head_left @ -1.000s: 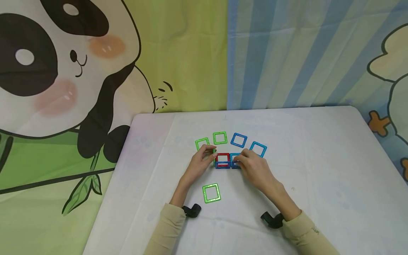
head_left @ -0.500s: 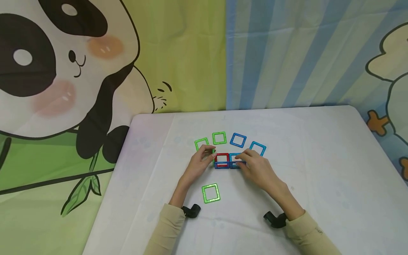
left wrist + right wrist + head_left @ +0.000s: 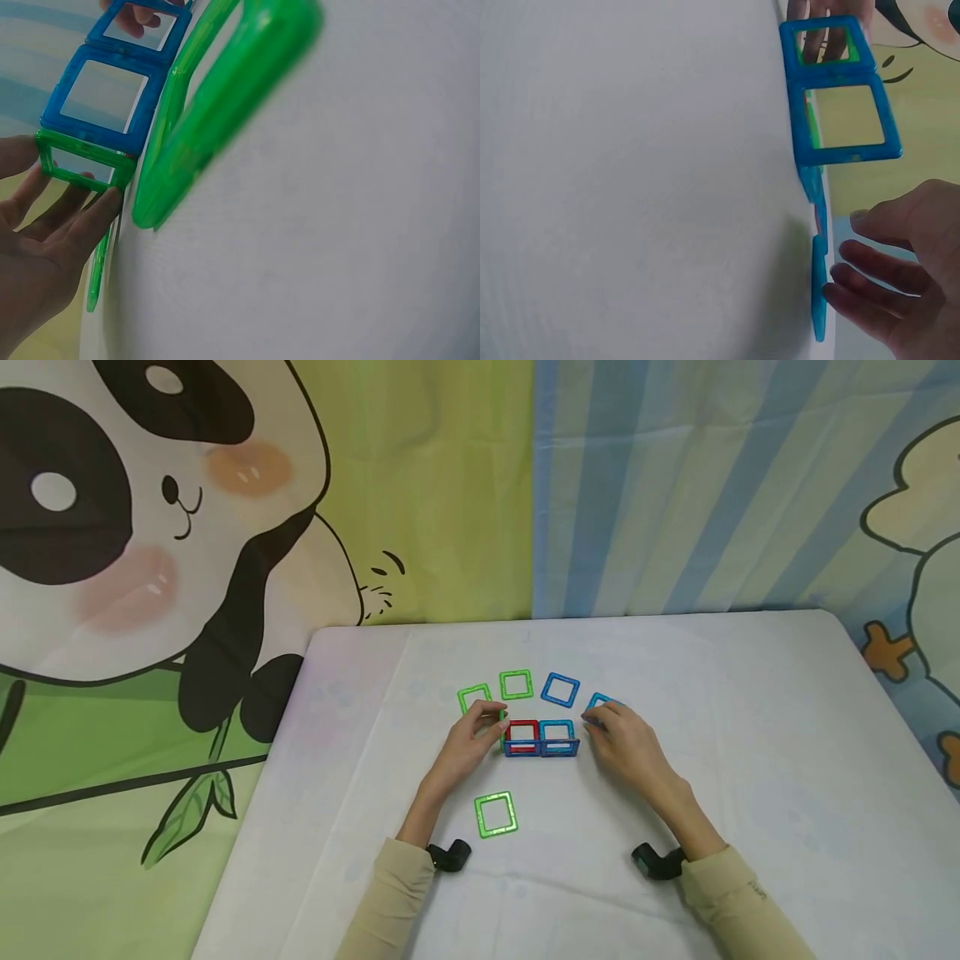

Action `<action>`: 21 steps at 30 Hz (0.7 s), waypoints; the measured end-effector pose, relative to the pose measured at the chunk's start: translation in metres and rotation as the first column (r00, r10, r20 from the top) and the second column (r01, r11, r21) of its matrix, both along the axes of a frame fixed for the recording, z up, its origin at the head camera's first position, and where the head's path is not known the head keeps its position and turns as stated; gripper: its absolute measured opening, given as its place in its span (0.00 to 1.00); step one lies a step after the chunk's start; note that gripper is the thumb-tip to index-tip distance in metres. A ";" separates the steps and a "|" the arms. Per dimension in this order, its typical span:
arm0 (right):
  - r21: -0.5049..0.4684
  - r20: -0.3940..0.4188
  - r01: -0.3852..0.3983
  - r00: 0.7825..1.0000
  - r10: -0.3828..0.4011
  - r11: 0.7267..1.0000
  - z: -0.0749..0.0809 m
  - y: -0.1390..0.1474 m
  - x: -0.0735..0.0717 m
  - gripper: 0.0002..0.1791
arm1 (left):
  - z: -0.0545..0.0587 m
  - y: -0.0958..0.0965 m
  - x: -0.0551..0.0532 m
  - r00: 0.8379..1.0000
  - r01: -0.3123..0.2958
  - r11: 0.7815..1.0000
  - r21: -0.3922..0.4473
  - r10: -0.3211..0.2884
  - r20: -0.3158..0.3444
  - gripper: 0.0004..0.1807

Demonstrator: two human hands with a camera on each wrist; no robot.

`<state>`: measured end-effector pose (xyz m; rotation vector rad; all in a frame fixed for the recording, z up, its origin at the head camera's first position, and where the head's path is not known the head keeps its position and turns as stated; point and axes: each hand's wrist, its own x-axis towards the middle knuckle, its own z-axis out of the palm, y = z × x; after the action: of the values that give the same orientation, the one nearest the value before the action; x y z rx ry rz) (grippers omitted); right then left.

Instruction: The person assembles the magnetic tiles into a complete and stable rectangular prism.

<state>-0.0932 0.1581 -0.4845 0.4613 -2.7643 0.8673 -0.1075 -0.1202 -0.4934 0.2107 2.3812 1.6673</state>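
Note:
Two blue square magnetic tiles (image 3: 105,97) stand upright side by side. Behind them a red tile (image 3: 522,722) and a light blue tile (image 3: 557,722) lie flat. At the left end a green tile (image 3: 86,160) stands upright, and my left hand (image 3: 468,747) holds it between thumb and fingers. My right hand (image 3: 630,752) is just right of the structure, fingers loosely bent and holding nothing. It is over a loose light blue tile (image 3: 600,699), partly hiding it; in the right wrist view a fingertip is close to a blue tile (image 3: 819,289), contact unclear.
Behind the structure lie two loose green tiles (image 3: 516,684) and a blue tile (image 3: 560,689). Another green tile (image 3: 497,815) lies in front, between the forearms. All are on a white-covered table (image 3: 735,710), with a printed curtain (image 3: 442,485) behind it.
My right hand has let go of the right-hand upright blue tile and moved right, toward the loose light blue tile. My left hand has stayed at the green tile.

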 end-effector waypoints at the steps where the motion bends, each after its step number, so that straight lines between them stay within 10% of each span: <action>1: -0.001 -0.007 0.006 1.000 -0.006 1.000 -0.002 0.001 -0.001 0.08 | 0.000 0.000 0.000 1.000 -0.001 1.000 0.001 0.001 0.000 0.18; 21: 0.217 0.159 -0.049 0.987 0.015 0.975 0.001 0.008 -0.022 0.26 | 0.000 -0.001 0.001 1.000 0.001 1.000 -0.003 -0.001 0.006 0.20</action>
<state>-0.1149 0.1663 -0.4835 0.4955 -3.0227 0.6305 -0.1068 -0.1213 -0.4935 0.2060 2.3789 1.6617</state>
